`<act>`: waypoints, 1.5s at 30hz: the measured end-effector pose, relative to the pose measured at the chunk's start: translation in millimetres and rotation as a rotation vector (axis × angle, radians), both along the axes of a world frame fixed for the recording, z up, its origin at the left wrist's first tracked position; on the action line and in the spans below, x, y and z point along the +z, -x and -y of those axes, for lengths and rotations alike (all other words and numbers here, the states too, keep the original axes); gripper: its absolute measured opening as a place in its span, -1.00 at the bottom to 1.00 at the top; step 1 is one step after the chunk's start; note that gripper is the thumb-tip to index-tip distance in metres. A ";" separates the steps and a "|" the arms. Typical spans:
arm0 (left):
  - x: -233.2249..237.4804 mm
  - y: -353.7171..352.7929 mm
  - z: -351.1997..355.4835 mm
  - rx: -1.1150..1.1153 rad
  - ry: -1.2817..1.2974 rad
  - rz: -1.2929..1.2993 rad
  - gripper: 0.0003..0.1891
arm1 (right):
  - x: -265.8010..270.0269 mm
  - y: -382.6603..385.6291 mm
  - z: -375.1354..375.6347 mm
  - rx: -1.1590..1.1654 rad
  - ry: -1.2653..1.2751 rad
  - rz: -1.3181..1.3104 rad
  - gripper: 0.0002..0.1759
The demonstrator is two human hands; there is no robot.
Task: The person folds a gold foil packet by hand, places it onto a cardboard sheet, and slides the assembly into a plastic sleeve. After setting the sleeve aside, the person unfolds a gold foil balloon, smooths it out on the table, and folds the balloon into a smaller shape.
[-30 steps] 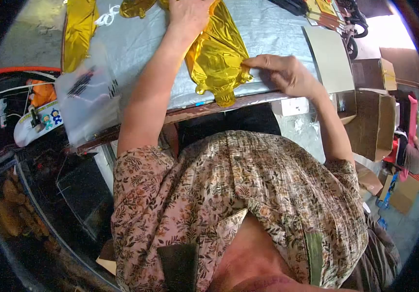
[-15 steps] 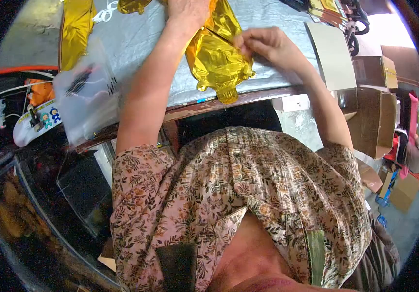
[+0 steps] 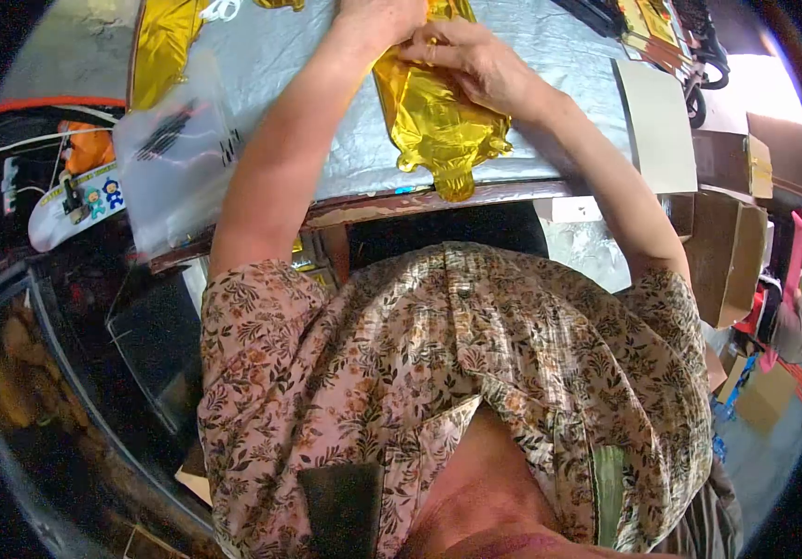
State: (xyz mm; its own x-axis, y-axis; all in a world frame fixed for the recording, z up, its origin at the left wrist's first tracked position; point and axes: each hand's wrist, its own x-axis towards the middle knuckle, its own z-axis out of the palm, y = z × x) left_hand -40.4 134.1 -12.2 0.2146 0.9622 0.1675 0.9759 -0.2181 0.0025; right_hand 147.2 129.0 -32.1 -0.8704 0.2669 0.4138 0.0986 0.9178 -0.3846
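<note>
A flat, crinkled gold foil balloon (image 3: 447,135) lies on the table, its rounded tab hanging over the near edge. My left hand (image 3: 384,20) rests at its upper end; the top of the view cuts off most of the fingers. Close beside it, my right hand (image 3: 480,61) lies over the balloon with bent fingers closed at the foil, their tips meeting the left hand. Whatever small thing may sit between those fingertips is hidden.
More gold foil (image 3: 163,51) lies at the table's far left, near a white string (image 3: 221,9). A clear plastic bag (image 3: 172,168) with thin dark sticks overhangs the left edge. To the right are a pale board (image 3: 657,126) and cardboard boxes (image 3: 732,252).
My right hand has moved left from the balloon's right side, across the foil to my left hand. A thin dark line near its fingers is now covered. The view has shifted slightly.
</note>
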 end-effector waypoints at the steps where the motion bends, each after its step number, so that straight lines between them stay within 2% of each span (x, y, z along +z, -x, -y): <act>1: -0.1 -0.8 0.0 0.005 0.004 0.000 -0.48 | -0.3 -1.6 6.0 0.005 0.004 0.000 -0.52; 3: 4.5 -2.5 3.2 0.008 0.016 -0.011 -0.46 | 0.9 -7.7 21.9 -0.051 -0.020 0.105 -0.50; 8: -0.4 2.0 9.1 -0.035 -0.005 0.082 -0.46 | 18.8 -21.4 58.2 0.069 -0.036 0.187 -0.33; 10: 5.7 2.6 16.9 -0.074 -0.010 0.148 -0.46 | 23.8 -24.1 59.6 0.184 0.194 0.227 -0.30; 11: 9.6 1.8 19.0 -0.077 0.005 0.134 -0.46 | 27.1 -23.6 54.4 0.187 0.193 0.227 -0.30; 13: 9.5 -0.4 14.8 -0.079 0.017 0.117 -0.46 | 29.9 -20.3 35.2 0.186 0.182 0.056 -0.27; 15: 0.7 -4.2 0.5 0.026 0.047 0.058 -0.44 | 18.1 -19.2 9.1 0.047 0.206 0.010 -0.32; 17: -11.0 -1.2 0.6 0.010 -0.016 0.025 -0.44 | 6.9 -13.0 -14.5 -0.039 0.161 -0.052 -0.44; 18: 4.4 -2.8 5.8 -0.005 -0.066 0.000 -0.44 | -0.3 -10.3 -24.1 -0.038 0.142 -0.059 -0.44; 19: 19.8 -5.8 10.7 0.002 0.072 -0.003 -0.45 | -8.7 -8.2 -31.0 -0.144 0.123 -0.111 -0.50; 20: 16.9 -4.4 11.8 0.004 0.060 -0.007 -0.45 | -11.5 -7.2 -37.0 -0.250 0.107 -0.162 -0.56; 21: 3.4 -1.7 15.3 -0.035 -0.120 0.006 -0.46 | -8.4 -3.6 -38.9 -0.344 0.124 -0.161 -0.65; 22: -10.0 -0.5 17.8 -0.075 -0.298 0.019 -0.47 | -7.2 -0.1 -40.5 -0.342 0.118 -0.165 -0.65; 23: -23.2 1.9 -2.4 -0.019 -0.205 -0.152 -0.45 | -9.1 2.9 -41.6 -0.389 0.156 -0.179 -0.68; 27: -34.3 6.7 -12.2 0.003 -0.080 -0.222 -0.43 | -14.4 16.3 -46.5 -0.564 0.328 -0.196 -0.75; 32: -19.3 2.0 -2.7 0.036 -0.121 -0.009 -0.51 | -28.0 32.2 -48.9 -0.605 0.223 -0.258 -0.79; 36: -33.0 19.8 -7.6 0.005 -0.238 0.135 -0.57 | -33.0 33.3 -50.3 -0.536 0.111 -0.291 -0.74; 38: -37.8 46.9 -11.0 -0.142 -0.159 0.910 -0.45 | -33.9 33.3 -49.2 -0.527 0.111 -0.281 -0.73; 39: -39.0 66.5 -11.9 -0.159 -0.146 0.924 -0.34 | -33.3 33.3 -48.6 -0.520 0.108 -0.269 -0.71; 41: -49.5 98.8 -18.5 0.067 -0.308 0.669 -0.57 | -30.6 32.0 -47.1 -0.504 0.094 -0.246 -0.73; 43: -52.5 111.0 -15.4 0.105 -0.378 0.722 -0.60 | -28.0 33.3 -47.6 -0.485 0.079 -0.221 -0.74; 45: -44.8 111.5 -6.4 0.302 0.031 1.300 -0.54 | -26.3 37.4 -48.5 -0.503 -0.006 -0.197 -0.77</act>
